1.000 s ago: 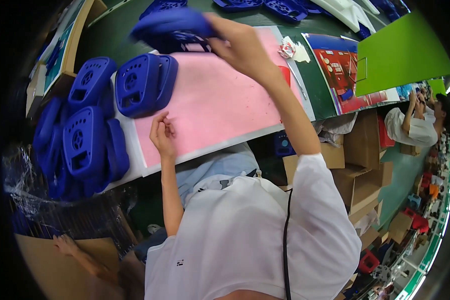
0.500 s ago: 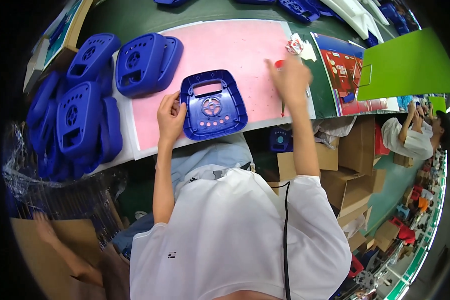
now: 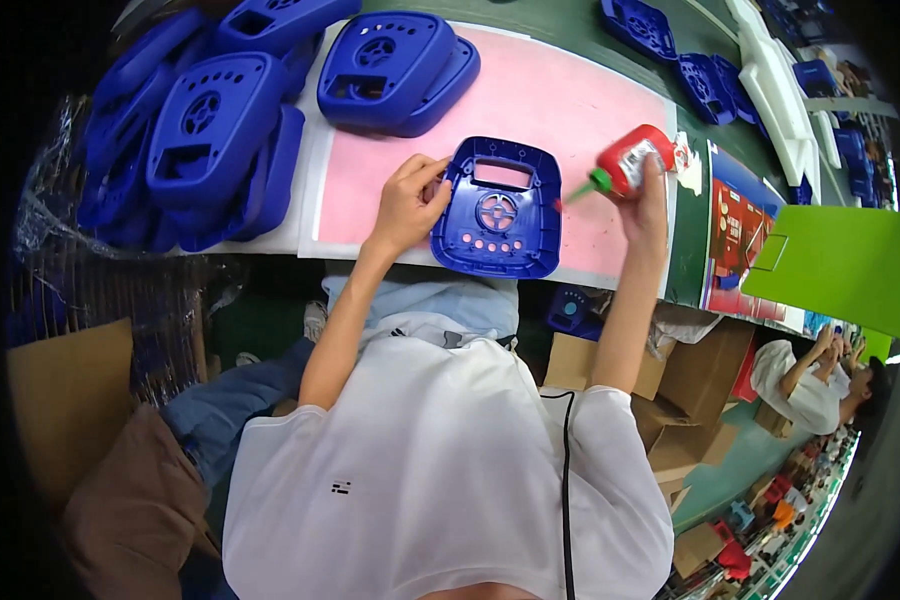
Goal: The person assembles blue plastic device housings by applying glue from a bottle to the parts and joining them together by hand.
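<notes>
A blue plastic housing (image 3: 532,218) lies with its hollow side up on the pink sheet in front of me. It has a wide slot, a round grille and a row of small holes. My left hand (image 3: 410,205) grips its left edge between thumb and fingers. In my right hand (image 3: 650,205) is a red squeeze bottle (image 3: 618,165) with a green cap and thin nozzle, tilted downward to the left. The nozzle's tip is at the housing's right rim; whether it touches cannot be told.
Blue housings (image 3: 205,115) are heaped at the left, with two stacked ones (image 3: 385,65) on the pink sheet (image 3: 370,165). Crumpled tissue (image 3: 686,160) and a green panel (image 3: 840,265) are at the right. Cardboard boxes (image 3: 705,375) stand below; another person (image 3: 795,380) sits beyond.
My right hand has lifted the red bottle, tipped it over and brought its nozzle to the housing's right rim. My left hand stays on the housing. The whole view has shifted.
</notes>
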Available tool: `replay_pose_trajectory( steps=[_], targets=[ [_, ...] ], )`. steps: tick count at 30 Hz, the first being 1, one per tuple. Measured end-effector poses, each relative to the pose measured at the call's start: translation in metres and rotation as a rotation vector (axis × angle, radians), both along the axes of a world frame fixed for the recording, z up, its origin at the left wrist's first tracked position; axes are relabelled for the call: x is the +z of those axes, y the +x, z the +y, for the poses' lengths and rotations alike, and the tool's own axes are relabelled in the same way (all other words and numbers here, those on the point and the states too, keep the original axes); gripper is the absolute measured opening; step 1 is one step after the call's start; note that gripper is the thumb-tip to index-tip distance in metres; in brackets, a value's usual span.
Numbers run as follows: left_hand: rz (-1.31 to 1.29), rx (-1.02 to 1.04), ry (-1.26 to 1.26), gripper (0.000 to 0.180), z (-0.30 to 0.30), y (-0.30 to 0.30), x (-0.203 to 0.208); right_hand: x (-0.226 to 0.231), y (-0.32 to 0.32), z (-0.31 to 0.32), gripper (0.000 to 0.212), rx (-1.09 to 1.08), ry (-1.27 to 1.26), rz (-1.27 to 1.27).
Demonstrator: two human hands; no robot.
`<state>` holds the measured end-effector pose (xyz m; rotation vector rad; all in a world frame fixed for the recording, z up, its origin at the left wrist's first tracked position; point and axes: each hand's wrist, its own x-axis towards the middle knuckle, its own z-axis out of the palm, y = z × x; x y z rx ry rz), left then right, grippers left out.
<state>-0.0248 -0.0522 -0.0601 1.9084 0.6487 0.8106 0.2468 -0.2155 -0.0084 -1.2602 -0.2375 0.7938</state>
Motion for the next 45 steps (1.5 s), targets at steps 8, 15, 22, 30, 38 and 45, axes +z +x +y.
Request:
replay_pose_trajectory(
  steps=[8, 15, 22, 30, 38, 45],
  targets=[
    [-0.011, 0.014, -0.009, 0.028, -0.001, -0.002, -0.004, -0.034, -0.059, 0.056, 0.031, -0.246, 0.226, -0.127],
    [0.007, 0.019, -0.014, 0.028, 0.000, -0.001, 0.000, -0.037, -0.069, 0.059, 0.029, -0.328, 0.196, -0.424],
    [0.010, 0.013, -0.020, 0.028, 0.001, -0.001, -0.001, -0.041, -0.071, 0.059, 0.028, -0.375, 0.216, -0.486],
    [-0.007, 0.009, 0.018, 0.031, 0.000, -0.002, -0.005, -0.035, -0.079, 0.056, 0.029, -0.315, 0.172, -0.657],
    [-0.019, -0.008, 0.007, 0.032, 0.000, 0.000, -0.004, -0.039, -0.080, 0.052, 0.031, -0.342, 0.146, -0.682],
    [-0.021, 0.012, -0.002, 0.033, 0.000, -0.001, -0.005, -0.038, -0.080, 0.054, 0.033, -0.391, 0.162, -0.615]
  ],
)
